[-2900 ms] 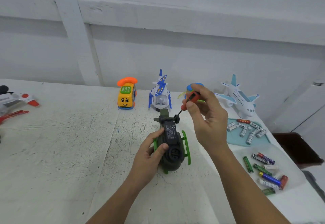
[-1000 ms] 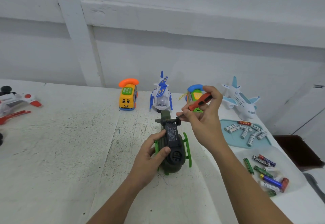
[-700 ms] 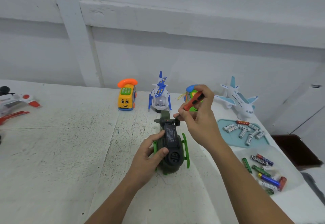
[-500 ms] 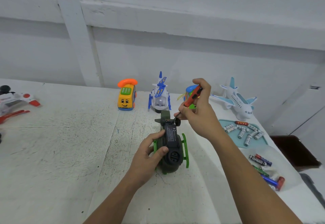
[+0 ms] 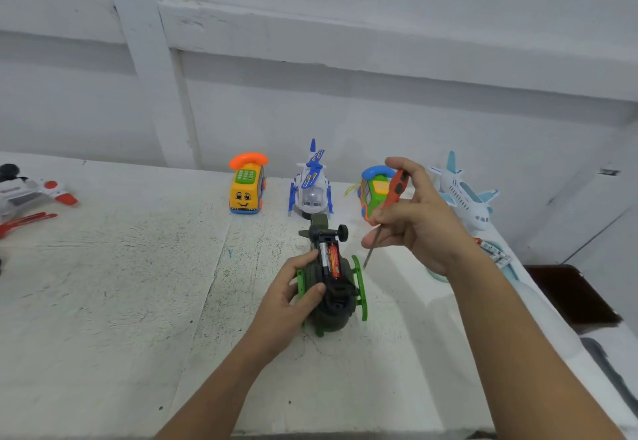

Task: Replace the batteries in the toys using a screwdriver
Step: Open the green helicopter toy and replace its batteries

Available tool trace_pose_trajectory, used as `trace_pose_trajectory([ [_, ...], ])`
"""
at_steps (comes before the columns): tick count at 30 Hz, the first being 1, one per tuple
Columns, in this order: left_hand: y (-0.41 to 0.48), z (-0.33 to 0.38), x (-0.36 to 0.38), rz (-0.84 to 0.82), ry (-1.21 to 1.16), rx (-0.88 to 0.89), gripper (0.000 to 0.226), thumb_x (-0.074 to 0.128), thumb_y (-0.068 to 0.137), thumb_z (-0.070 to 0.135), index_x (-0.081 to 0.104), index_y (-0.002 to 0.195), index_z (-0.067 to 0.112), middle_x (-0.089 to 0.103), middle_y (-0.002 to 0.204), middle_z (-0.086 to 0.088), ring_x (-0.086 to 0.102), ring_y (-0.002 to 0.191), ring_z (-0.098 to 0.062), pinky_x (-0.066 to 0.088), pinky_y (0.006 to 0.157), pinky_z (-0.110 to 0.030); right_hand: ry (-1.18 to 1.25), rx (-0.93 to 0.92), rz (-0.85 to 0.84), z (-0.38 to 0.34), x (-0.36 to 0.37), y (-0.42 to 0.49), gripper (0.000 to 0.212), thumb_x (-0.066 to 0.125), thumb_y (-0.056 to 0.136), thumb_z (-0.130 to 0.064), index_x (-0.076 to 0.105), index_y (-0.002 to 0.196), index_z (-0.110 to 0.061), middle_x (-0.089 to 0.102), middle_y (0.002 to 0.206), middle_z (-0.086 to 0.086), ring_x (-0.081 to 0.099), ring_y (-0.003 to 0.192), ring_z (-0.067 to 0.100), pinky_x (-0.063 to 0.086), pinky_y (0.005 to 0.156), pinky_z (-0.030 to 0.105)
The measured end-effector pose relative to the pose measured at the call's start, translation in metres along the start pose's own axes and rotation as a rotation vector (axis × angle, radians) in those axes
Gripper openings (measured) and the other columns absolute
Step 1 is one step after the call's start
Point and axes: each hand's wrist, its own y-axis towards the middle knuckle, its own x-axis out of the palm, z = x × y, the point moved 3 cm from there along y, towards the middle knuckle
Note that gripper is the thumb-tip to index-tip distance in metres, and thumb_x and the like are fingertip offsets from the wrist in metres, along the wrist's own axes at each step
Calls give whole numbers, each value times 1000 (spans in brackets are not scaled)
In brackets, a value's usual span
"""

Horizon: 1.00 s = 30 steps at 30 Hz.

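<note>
Dark green toy helicopter lying belly-up on the white table, near the middle of the near edge, with its tail towards the far edge. Its battery bay is uncovered, and two batteries, one silver and one red, lie side by side in it. The left hand grips the toy's left flank, thumb curled over the underside. The right hand is raised just right of the tail and clamped around a red-handled screwdriver. The shaft slants down and its tip is clear of the toy. Along the far edge stand a yellow phone bus, a white-and-blue helicopter, a green phone car and a white airliner. Loose batteries lie on a teal tray at the right edge, mostly hidden by the right forearm.
</note>
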Motion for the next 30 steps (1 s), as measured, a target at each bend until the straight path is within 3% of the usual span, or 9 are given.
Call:
trace_pose_trajectory([
  [3,-2,0,0,-23,-4,-4,53,50,96,-7,50,132,32,66,115,19,62,111,-7,53,94,-29,18,-22,91,3,-6,-4,72,54,82,20,40,133,-30,65,71,17,68,58,38,61,66,44],
  [7,-2,2,2,-24,32,12,57,43,96,-11,50,130,34,64,113,25,60,110,0,53,95,-26,-88,-205,241,16,-1,-11,70,63,86,10,34,129,-37,69,90,23,73,72,34,61,77,42],
  [9,-2,5,6,-31,55,24,58,42,96,-12,52,128,36,63,111,29,59,110,2,54,96,-27,-95,-286,296,23,4,-15,70,63,87,9,34,127,-39,70,87,18,73,77,30,60,78,38],
  [13,0,11,19,-34,84,88,54,51,89,3,57,124,43,62,119,20,57,118,-9,47,106,-42,-55,-375,374,29,4,-21,68,61,87,11,34,126,-38,67,89,24,73,78,30,60,78,37],
  [15,2,16,28,-49,100,107,55,52,84,10,57,121,50,61,122,18,57,120,-13,45,107,-46,-35,-401,416,28,-1,-26,67,60,88,11,34,126,-37,65,90,26,73,76,30,60,79,39],
  [18,6,21,40,-81,94,125,58,53,87,4,56,122,51,59,125,20,56,120,-13,46,106,-47,-21,-420,473,24,-13,-34,67,59,89,10,32,129,-36,64,89,23,73,75,28,60,80,40],
  [21,9,26,52,-128,100,147,62,54,89,-3,55,125,48,58,124,24,56,119,-8,45,106,-41,-31,-421,498,19,-25,-42,66,60,90,7,29,133,-33,64,95,27,73,76,29,60,79,36],
  [24,9,35,65,-176,111,183,55,56,85,5,55,127,40,59,124,24,55,120,-6,42,106,-31,-38,-413,528,16,-38,-50,66,60,91,6,28,132,-35,63,97,27,73,77,29,60,74,30],
  [30,15,44,90,-232,106,221,55,62,80,9,57,125,40,59,123,22,57,119,-13,42,110,-45,-55,-416,539,10,-64,-63,65,58,92,6,26,129,-36,61,92,13,73,77,28,61,76,40],
])
